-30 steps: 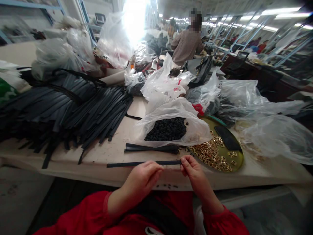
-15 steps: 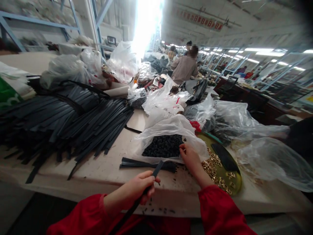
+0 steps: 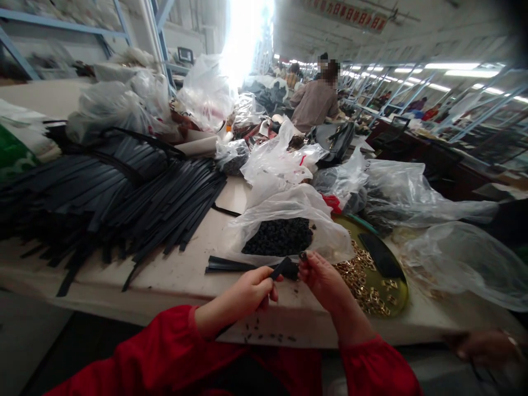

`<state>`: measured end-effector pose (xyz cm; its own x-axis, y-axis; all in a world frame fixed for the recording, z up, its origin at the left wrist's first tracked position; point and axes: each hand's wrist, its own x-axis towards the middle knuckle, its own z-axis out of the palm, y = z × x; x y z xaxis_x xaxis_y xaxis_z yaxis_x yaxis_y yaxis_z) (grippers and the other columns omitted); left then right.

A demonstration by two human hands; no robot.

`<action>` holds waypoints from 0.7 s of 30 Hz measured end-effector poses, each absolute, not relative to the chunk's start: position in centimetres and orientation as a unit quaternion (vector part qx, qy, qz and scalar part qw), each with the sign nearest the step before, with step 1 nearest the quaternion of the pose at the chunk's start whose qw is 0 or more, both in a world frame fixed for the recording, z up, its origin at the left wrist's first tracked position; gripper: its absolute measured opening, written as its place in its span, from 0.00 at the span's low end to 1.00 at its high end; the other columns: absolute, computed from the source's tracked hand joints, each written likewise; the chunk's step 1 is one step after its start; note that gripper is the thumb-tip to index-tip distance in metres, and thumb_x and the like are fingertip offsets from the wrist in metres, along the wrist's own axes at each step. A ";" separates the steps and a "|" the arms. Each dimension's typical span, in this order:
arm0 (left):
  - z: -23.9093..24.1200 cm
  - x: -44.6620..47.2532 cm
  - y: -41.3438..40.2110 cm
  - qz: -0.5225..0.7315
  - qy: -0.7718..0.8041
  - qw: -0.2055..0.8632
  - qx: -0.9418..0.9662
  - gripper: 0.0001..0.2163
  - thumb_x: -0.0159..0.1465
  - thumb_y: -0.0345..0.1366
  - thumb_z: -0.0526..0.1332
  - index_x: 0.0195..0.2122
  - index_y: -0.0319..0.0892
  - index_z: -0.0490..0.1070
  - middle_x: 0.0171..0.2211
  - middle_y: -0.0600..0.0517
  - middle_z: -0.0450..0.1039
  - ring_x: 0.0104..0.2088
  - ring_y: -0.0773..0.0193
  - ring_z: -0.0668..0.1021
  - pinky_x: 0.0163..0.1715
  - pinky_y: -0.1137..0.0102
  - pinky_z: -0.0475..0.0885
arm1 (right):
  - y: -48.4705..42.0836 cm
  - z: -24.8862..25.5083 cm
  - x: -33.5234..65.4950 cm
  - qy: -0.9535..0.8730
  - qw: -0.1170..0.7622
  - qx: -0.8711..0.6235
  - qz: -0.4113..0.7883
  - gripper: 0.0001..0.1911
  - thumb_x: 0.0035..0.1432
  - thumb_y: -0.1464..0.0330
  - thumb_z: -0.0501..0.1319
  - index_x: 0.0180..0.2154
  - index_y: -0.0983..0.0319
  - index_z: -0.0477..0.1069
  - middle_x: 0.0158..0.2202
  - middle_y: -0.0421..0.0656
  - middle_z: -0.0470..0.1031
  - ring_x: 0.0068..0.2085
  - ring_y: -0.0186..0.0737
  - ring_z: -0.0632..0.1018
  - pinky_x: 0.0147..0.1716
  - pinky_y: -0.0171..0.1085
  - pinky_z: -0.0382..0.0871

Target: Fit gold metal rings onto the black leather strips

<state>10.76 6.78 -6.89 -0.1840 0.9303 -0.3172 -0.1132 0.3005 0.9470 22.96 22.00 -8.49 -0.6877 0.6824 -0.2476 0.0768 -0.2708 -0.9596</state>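
Observation:
My left hand [image 3: 249,292] is closed round a thin black strap [image 3: 281,268], whose end sticks up past my fingers. My right hand [image 3: 322,278] pinches a small black piece [image 3: 303,256] right at that strap end. Both hands hover over the front edge of the worktable [image 3: 181,275]. Just behind them lies a short bundle of black straps [image 3: 231,265] and an open plastic bag of small black pieces [image 3: 280,235]. To the right of my right hand is a round gold tray [image 3: 396,297] with several gold buckles [image 3: 363,286].
A big heap of black straps [image 3: 115,192] covers the table's left. Clear plastic bags [image 3: 412,187] crowd the back and right. Small black bits [image 3: 268,335] lie at the table edge. A seated person [image 3: 315,102] faces away at the far end. Another person's hand [image 3: 482,346] shows at lower right.
My right hand came back from the bag of black pieces to the strap end with a small piece. My left hand raised the strap end toward it.

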 end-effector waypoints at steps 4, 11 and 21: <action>-6.3 11.8 6.4 0.437 0.636 0.486 0.410 0.12 0.60 0.38 0.46 0.34 0.39 0.65 0.18 0.58 0.63 0.15 0.73 0.63 0.13 0.78 0.57 | 18.2 -8.4 23.9 -0.374 0.194 -0.293 0.858 0.14 0.45 0.60 0.65 0.28 0.61 0.66 0.22 0.34 0.64 0.21 0.25 0.63 0.22 0.28 0.58; -6.0 12.6 4.6 0.426 0.659 0.454 0.423 0.13 0.61 0.38 0.46 0.37 0.39 0.66 0.15 0.59 0.60 0.14 0.72 0.63 0.13 0.79 0.56 | 17.3 -8.5 25.0 -0.421 0.221 -0.264 0.839 0.13 0.44 0.64 0.67 0.27 0.62 0.65 0.20 0.33 0.63 0.20 0.25 0.62 0.20 0.27 0.54; -7.7 13.1 4.1 0.457 0.632 0.488 0.391 0.13 0.61 0.40 0.45 0.35 0.38 0.65 0.14 0.60 0.59 0.12 0.73 0.61 0.10 0.79 0.55 | 14.8 -8.8 26.3 -0.460 0.179 -0.270 0.827 0.12 0.48 0.62 0.64 0.31 0.62 0.68 0.23 0.36 0.70 0.21 0.26 0.66 0.22 0.28 0.58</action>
<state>13.10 4.12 -7.71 -0.2177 0.9407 -0.2602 0.0482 0.2766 0.9598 26.28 14.78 -8.77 -0.7900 0.5447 -0.2815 -0.0480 -0.5126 -0.8573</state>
